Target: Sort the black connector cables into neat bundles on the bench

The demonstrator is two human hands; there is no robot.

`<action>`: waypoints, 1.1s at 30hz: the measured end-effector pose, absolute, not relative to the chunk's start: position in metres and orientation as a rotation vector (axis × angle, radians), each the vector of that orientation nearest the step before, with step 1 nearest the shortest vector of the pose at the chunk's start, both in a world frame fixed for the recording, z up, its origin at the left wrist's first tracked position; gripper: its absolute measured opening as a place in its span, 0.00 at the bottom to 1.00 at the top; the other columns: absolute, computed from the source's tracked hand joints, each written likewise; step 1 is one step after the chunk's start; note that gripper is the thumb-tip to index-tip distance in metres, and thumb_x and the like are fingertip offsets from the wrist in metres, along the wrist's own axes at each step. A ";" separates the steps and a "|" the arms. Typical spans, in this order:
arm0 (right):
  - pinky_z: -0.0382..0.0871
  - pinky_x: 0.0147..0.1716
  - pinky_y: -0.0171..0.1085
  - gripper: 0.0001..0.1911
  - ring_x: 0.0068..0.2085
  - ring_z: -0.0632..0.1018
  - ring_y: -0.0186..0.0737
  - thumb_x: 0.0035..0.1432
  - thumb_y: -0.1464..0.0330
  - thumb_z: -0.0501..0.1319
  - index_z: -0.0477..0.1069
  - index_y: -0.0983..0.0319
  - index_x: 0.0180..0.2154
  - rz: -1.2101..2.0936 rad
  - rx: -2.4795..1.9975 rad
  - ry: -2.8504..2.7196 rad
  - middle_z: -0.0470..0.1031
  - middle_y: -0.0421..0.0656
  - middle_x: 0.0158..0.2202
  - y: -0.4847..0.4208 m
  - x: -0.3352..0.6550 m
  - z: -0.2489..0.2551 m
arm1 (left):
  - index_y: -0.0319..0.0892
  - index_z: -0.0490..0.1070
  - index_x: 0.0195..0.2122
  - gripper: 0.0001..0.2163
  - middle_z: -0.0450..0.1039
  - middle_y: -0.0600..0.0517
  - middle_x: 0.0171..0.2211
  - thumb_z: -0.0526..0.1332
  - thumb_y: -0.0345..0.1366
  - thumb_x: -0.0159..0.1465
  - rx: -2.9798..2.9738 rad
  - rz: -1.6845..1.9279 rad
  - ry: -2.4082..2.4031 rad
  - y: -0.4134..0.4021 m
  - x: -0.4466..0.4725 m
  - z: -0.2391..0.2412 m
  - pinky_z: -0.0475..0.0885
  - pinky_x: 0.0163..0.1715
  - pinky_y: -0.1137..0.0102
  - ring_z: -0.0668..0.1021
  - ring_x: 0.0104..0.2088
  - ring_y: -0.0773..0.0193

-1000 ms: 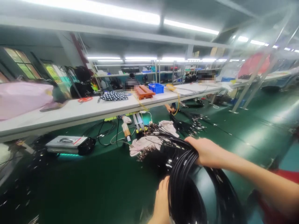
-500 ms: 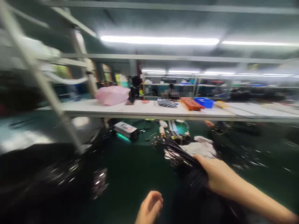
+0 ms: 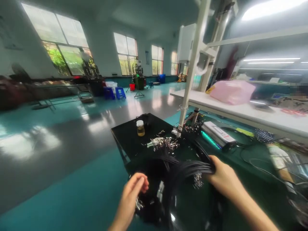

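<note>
My right hand is closed around a bundle of black cables, which arches left and droops over the dark green tabletop. My left hand hovers left of the bundle at the table's edge, its fingers curled in with nothing showing between them. Below and beside it lie metal-tipped cable ends, partly hidden by the wrist. Beyond the bundle, a heap of cables with shiny metal ends rests on the black table. Another cluster of metal ends shows under the held cables.
A jar of yellowish liquid with a white lid stands on the far table. To the right are a silver box with a green light and a white shelf bearing a pink bag. A pale upright post rises by the table's corner.
The view has swung left, bringing in the floor, windows and jar. My right hand still grips the cables, now over the table's left part. My left hand stays curled.
</note>
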State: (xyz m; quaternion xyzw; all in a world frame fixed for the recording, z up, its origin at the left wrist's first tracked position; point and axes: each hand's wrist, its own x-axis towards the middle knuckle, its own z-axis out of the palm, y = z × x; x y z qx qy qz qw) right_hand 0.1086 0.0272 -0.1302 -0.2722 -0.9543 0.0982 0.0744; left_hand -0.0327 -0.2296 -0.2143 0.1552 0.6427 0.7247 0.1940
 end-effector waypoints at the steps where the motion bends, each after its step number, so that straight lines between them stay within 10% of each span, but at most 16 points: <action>1: 0.65 0.28 0.39 0.20 0.36 0.76 0.51 0.49 0.65 0.54 0.59 0.61 0.46 0.369 -0.885 -2.828 0.75 0.49 0.36 0.016 0.083 -0.131 | 0.40 0.67 0.31 0.13 0.68 0.52 0.28 0.56 0.46 0.57 0.390 2.033 1.824 -0.241 -0.050 -0.218 0.65 0.31 0.73 0.70 0.30 0.66; 13: 0.67 0.30 0.42 0.33 0.34 0.76 0.51 0.42 0.75 0.57 0.54 0.74 0.52 0.282 -1.082 -3.065 0.74 0.55 0.33 -0.079 -0.064 -0.246 | 0.42 0.65 0.39 0.13 0.64 0.46 0.46 0.56 0.43 0.56 0.554 1.920 2.758 -0.271 -0.123 -0.278 0.64 0.48 0.63 0.68 0.47 0.55; 18: 0.67 0.31 0.44 0.32 0.34 0.76 0.54 0.42 0.69 0.60 0.57 0.73 0.50 0.380 -1.051 -3.025 0.74 0.55 0.33 -0.072 -0.057 -0.238 | 0.45 0.69 0.36 0.09 0.72 0.50 0.36 0.52 0.39 0.60 1.299 1.189 2.445 -0.249 -0.094 -0.263 0.69 0.37 0.72 0.74 0.36 0.64; 22: 0.67 0.33 0.44 0.31 0.37 0.75 0.55 0.43 0.62 0.60 0.59 0.70 0.48 0.737 -0.867 -3.029 0.74 0.55 0.36 -0.058 -0.036 -0.230 | 0.42 0.64 0.50 0.25 0.68 0.45 0.48 0.60 0.44 0.50 1.210 0.468 2.363 -0.212 -0.081 -0.259 0.67 0.45 0.62 0.70 0.48 0.51; 28: 0.66 0.36 0.35 0.35 0.39 0.74 0.41 0.45 0.71 0.56 0.49 0.64 0.56 1.331 -0.277 -2.839 0.72 0.48 0.42 -0.024 -0.003 -0.235 | 0.41 0.58 0.54 0.25 0.68 0.44 0.48 0.55 0.41 0.54 1.068 0.378 2.455 -0.177 -0.065 -0.272 0.67 0.43 0.63 0.72 0.46 0.55; 33: 0.65 0.25 0.34 0.41 0.32 0.75 0.44 0.39 0.72 0.61 0.48 0.70 0.55 1.168 -0.156 -3.142 0.73 0.50 0.37 -0.012 -0.006 -0.214 | 0.34 0.52 0.56 0.24 0.66 0.41 0.50 0.45 0.41 0.61 1.052 0.539 2.391 -0.174 -0.055 -0.289 0.64 0.49 0.64 0.69 0.50 0.57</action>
